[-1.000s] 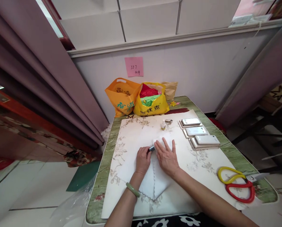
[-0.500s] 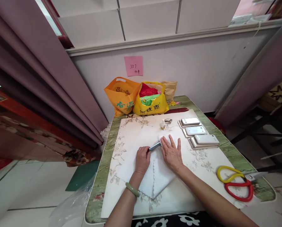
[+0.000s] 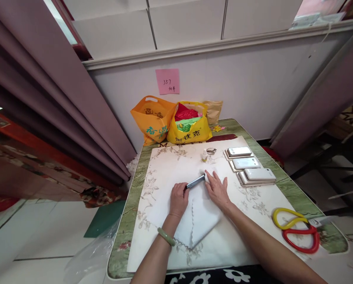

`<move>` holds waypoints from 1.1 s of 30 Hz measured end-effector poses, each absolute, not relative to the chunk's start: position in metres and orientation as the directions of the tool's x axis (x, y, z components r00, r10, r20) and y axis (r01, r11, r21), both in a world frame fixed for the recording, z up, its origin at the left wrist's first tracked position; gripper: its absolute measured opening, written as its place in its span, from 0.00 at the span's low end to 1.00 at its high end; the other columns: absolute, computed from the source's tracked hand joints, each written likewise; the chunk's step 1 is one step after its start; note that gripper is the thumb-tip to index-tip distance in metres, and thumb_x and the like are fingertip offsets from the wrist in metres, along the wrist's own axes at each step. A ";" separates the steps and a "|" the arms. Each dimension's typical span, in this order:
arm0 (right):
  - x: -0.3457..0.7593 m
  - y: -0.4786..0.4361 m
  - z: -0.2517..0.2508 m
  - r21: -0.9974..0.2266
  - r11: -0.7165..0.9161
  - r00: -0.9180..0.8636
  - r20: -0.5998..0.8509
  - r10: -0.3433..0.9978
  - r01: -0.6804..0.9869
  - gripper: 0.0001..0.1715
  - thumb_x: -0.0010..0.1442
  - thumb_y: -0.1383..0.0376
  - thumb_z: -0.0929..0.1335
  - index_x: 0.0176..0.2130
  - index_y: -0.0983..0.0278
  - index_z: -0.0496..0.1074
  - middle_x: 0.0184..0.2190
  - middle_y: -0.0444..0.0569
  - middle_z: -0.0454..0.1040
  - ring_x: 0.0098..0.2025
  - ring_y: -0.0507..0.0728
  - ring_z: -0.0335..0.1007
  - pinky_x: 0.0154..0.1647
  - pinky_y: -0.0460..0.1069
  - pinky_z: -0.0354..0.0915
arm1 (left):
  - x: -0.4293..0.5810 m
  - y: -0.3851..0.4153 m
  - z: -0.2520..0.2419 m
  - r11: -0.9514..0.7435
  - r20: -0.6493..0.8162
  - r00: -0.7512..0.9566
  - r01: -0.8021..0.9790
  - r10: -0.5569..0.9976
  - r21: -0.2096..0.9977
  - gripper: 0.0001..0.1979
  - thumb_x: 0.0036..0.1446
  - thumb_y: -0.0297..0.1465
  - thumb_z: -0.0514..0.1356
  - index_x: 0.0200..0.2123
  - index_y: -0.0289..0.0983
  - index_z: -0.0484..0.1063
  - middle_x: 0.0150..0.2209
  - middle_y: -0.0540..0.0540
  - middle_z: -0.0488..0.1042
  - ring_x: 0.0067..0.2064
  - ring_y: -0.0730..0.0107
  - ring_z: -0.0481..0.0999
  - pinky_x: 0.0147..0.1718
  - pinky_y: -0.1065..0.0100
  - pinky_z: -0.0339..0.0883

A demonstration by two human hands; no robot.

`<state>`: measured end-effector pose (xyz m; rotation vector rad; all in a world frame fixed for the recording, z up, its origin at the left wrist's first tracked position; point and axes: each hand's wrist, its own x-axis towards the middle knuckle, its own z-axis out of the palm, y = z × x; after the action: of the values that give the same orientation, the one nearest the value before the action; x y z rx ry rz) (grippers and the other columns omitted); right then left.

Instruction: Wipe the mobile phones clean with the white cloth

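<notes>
My left hand (image 3: pixel 179 199), with a green bangle on its wrist, grips the near end of a slim grey-blue phone (image 3: pixel 196 182). The phone is tilted so that mostly its edge shows. At its far end, my right hand (image 3: pixel 218 190) has its fingers over a small white wiping cloth (image 3: pixel 202 172), which is partly hidden. Beneath both hands a larger white cloth (image 3: pixel 204 225) with a scalloped edge lies folded on the flower-patterned sheet (image 3: pixel 148 244). Beyond my right hand stand a small bottle (image 3: pixel 205 155) and a thin dark-rimmed item, too small to name.
Several phones (image 3: pixel 259 174) lie in stacks at the right. Scissors (image 3: pixel 300 228) with yellow and red handles lie near the right edge of the green table (image 3: pixel 120 225). An orange bag (image 3: pixel 155 118), a filled yellow bag (image 3: pixel 191 134) and a brown packet (image 3: pixel 214 112) stand at the back.
My right hand has slid slightly right with the small white cloth, baring more of the phone's far end. My left hand keeps its grip, nearly still.
</notes>
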<state>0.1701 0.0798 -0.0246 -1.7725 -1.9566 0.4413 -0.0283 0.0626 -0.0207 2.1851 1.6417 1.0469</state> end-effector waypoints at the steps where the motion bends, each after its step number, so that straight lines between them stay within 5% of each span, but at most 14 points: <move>1: 0.171 0.079 -0.024 -0.525 0.118 -0.057 0.131 0.990 0.843 0.30 0.67 0.64 0.54 0.67 0.55 0.52 0.59 0.50 0.68 0.68 0.63 0.47 0.61 0.76 0.35 | -0.028 0.063 -0.021 -0.356 0.408 0.126 0.751 0.904 0.556 0.08 0.59 0.26 0.55 0.42 0.39 0.69 0.37 0.46 0.74 0.40 0.62 0.70 0.42 0.60 0.66; 7: 0.170 0.072 -0.019 -0.504 0.169 -0.060 0.226 0.972 0.847 0.29 0.68 0.66 0.53 0.66 0.54 0.54 0.56 0.48 0.70 0.68 0.63 0.46 0.61 0.77 0.34 | -0.029 0.063 -0.020 -0.341 0.395 0.111 0.739 0.912 0.580 0.08 0.60 0.26 0.54 0.41 0.39 0.69 0.37 0.45 0.74 0.40 0.62 0.70 0.41 0.60 0.66; 13: 0.167 0.067 -0.013 -0.358 0.205 -0.077 0.342 0.937 0.911 0.30 0.67 0.70 0.54 0.66 0.54 0.55 0.59 0.47 0.67 0.68 0.63 0.47 0.63 0.75 0.30 | -0.028 0.063 -0.019 -0.336 0.377 0.122 0.742 0.918 0.580 0.08 0.60 0.26 0.54 0.42 0.39 0.69 0.37 0.45 0.74 0.40 0.61 0.70 0.42 0.59 0.65; 18: 0.152 0.057 -0.002 -0.210 0.338 -0.236 0.396 0.887 0.918 0.30 0.66 0.70 0.58 0.65 0.57 0.57 0.63 0.46 0.62 0.70 0.63 0.41 0.64 0.73 0.21 | -0.027 0.063 -0.019 -0.336 0.380 0.121 0.745 0.917 0.576 0.07 0.60 0.27 0.54 0.40 0.39 0.69 0.36 0.45 0.73 0.40 0.62 0.70 0.41 0.59 0.66; 25: 0.118 0.043 -0.001 -0.129 0.537 -0.455 0.391 0.800 0.834 0.33 0.66 0.68 0.58 0.68 0.58 0.49 0.66 0.47 0.57 0.70 0.63 0.39 0.65 0.72 0.22 | -0.029 0.063 -0.022 -0.316 0.367 0.106 0.751 0.924 0.580 0.06 0.58 0.25 0.53 0.36 0.39 0.69 0.34 0.45 0.72 0.38 0.62 0.69 0.40 0.59 0.66; 33: 0.158 0.054 -0.004 -0.124 0.355 -0.292 0.356 0.888 0.927 0.33 0.66 0.67 0.57 0.68 0.55 0.47 0.66 0.46 0.56 0.69 0.64 0.42 0.64 0.74 0.21 | -0.028 0.063 -0.017 -0.318 0.351 0.113 0.728 0.930 0.607 0.07 0.61 0.29 0.54 0.41 0.40 0.69 0.37 0.45 0.73 0.41 0.62 0.70 0.42 0.60 0.65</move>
<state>0.1579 0.0542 -0.0044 -1.5941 -2.2610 -0.1484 -0.0284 0.0628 -0.0170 2.1109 1.6328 1.0109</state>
